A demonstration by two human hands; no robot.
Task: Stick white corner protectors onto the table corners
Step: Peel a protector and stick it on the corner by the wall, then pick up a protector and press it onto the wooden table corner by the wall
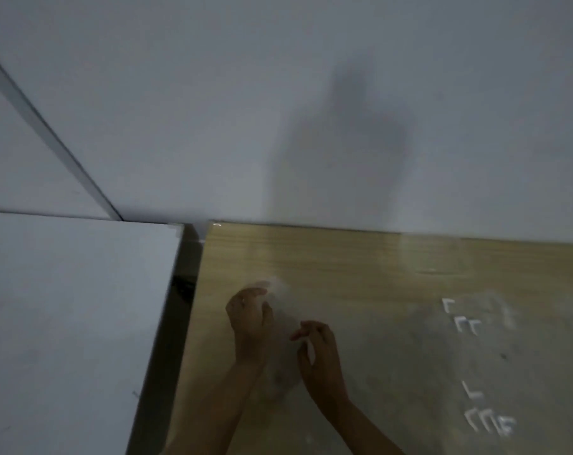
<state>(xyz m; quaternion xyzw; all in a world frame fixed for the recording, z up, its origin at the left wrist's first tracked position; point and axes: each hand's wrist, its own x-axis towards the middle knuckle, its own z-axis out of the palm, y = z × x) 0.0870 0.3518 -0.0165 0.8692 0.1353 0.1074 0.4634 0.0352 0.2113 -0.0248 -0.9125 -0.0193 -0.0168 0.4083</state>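
The wooden table fills the lower right of the head view. My left hand is curled around a pale, see-through thing that is too blurred to name. My right hand hovers just right of it with thumb and fingers bent towards it, and whether it touches is unclear. Small white L-shaped corner protectors lie loose on the right: a few further back, one alone, and a cluster near the front. The table's far left corner shows a small white glint.
A white cabinet top stands left of the table, with a dark narrow gap between them. A grey wall runs directly behind the table's far edge.
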